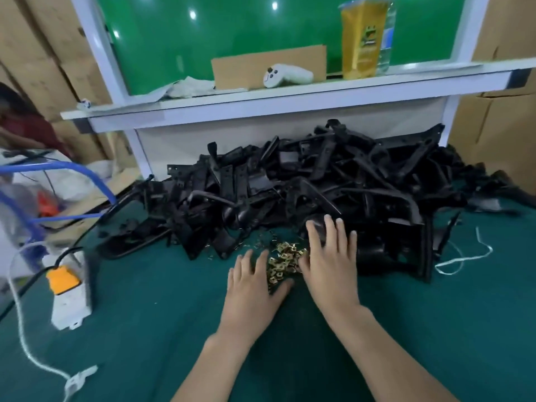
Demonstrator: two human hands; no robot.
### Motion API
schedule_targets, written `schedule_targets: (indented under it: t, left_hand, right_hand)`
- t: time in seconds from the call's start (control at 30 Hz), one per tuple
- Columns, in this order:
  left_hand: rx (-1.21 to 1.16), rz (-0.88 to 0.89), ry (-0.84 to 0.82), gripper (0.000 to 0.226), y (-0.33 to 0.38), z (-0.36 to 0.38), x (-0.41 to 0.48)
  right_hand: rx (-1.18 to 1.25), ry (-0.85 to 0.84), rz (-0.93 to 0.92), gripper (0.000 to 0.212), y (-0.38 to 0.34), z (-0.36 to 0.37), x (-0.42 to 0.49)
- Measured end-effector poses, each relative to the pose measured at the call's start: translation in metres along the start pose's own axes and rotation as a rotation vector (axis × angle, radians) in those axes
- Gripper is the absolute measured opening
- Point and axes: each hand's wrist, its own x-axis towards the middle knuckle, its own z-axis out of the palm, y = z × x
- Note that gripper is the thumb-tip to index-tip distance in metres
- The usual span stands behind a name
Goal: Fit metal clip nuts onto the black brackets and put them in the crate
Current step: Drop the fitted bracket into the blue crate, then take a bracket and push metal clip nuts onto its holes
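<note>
Both forearms reach in over the green bench [150, 320]. The left hand [255, 288] lies palm down, its grip wide and holding nothing, fingers spread flat against the left edge of the clip nuts [282, 262]. The right hand [330, 265] is just beside it, grip equally wide with straight, fanned fingers. Its palm covers the right side of the clip nuts and its fingertips reach onto the nearest of the black brackets [319, 192].

The clip nuts sit in a small brassy scatter on the bench between the two hands, right at the foot of the heap. The black brackets are piled in a big tangled mound across the middle of the bench.

Off left, a white power strip [71, 297] with an orange plug rests on the bench. Off right lies a loose white string [464, 256].

Behind the heap, a white shelf [261, 97] carries a cardboard piece [240, 71], a white controller [287, 74] and a tall yellow cup [362, 39].
</note>
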Motion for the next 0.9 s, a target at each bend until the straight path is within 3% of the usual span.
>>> schedule_targets:
  t: [0.1,0.4,0.57,0.8,0.9]
  left_hand:
    - [-0.011,0.06,-0.045,0.072,-0.001,0.001,0.018]
    - [-0.113,0.187,0.04,0.029,-0.001,0.004,0.02]
    - [-0.099,0.24,0.083,0.023,0.0,0.002,0.019]
    - [-0.108,0.248,0.108,0.024,0.0,0.001,0.018]
    - [-0.114,0.227,0.126,0.024,0.001,0.0,0.019]
  right_hand:
    - [-0.025,0.008,0.066,0.072,0.007,0.005,0.008]
    - [-0.009,0.176,0.061,0.074,0.025,0.01,0.012]
    - [0.06,0.314,0.04,0.061,0.022,0.002,0.012]
    - [0.431,0.525,-0.003,0.046,0.02,-0.028,0.01]
    - [0.683,0.475,0.1,0.046,0.023,-0.04,0.01]
